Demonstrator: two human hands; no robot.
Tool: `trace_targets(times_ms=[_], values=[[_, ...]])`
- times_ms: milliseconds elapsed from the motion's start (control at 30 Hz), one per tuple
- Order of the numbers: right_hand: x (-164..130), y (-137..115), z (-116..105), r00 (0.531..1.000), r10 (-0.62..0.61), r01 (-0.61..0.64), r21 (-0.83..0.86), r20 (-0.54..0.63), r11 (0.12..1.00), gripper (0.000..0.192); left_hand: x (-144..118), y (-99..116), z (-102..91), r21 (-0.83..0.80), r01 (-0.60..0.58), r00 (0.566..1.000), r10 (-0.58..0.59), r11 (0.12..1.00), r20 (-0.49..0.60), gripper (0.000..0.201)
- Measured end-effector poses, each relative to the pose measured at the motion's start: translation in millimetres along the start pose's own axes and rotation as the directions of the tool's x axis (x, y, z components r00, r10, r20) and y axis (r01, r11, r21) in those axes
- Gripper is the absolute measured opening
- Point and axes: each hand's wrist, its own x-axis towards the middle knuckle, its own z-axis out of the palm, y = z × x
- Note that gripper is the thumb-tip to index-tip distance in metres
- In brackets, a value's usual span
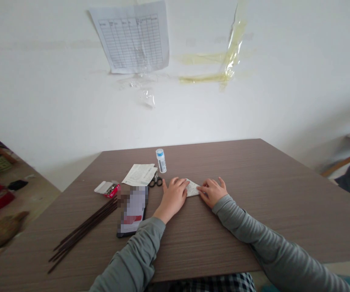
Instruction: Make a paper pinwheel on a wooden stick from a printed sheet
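my left hand (pixel 173 194) and right hand (pixel 212 190) lie flat, open, pressing the small folded printed paper (pixel 193 187) on the brown wooden table (pixel 254 182); i judge a crease is being set.

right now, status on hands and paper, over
Left hand flat on folded paper. Right hand pressing its right end. Scissors and glue just beyond, not touching.

Folded paper (pixel 192 188): small, white with printed text, lying flat on brown wood-grain surface (pixel 254 194), near its middle. Left part hidden under left hand (pixel 173 195), right edge under fingertips of right hand (pixel 213 191); only middle strip visible between them.
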Motion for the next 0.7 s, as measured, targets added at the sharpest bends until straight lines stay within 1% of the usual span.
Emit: trace_targets(times_ms=[67, 167, 267, 433, 600, 700], values=[[0.5, 0.2, 2.0, 1.000, 0.011, -0.011, -0.016, 0.006, 1.000, 0.035, -0.2, 0.2, 0.4, 0.003, -0.015, 1.000, 0.015, 1.000, -0.001, 0.054], [1.2, 0.8, 4.8, 1.000, 0.000, 0.000, -0.031, -0.013, 1.000, 0.033, -0.7, -0.4, 0.6, 0.009, -0.006, 1.000, 0.006, 1.000, -0.003, 0.053], [1.0, 1.2, 5.0, 0.999, -0.027, 0.026, -0.025, -0.029, 0.999, 0.034, 0.1, -2.0, 0.5, -0.003, 0.001, 0.999, -0.001, 1.000, 0.036, 0.054], [1.1, -0.8, 0.6, 1.000, -0.015, 0.015, -0.020, -0.001, 1.000, 0.033, 1.5, -3.7, 0.5, 0.000, 0.004, 0.998, -0.004, 1.000, 0.055, 0.054], [3.6, -2.8, -1.2, 1.000, 0.006, -0.005, -0.031, 0.025, 1.000, 0.033, 1.4, 0.8, -2.8, 0.015, 0.056, 0.993, -0.057, 0.998, 0.104, 0.054], [4.0, -2.9, -2.6, 1.000, 0.008, -0.007, -0.032, 0.025, 0.999, 0.034, 0.7, 3.8, -5.4, 0.009, 0.075, 0.991, -0.075, 0.997, 0.110, 0.055]])
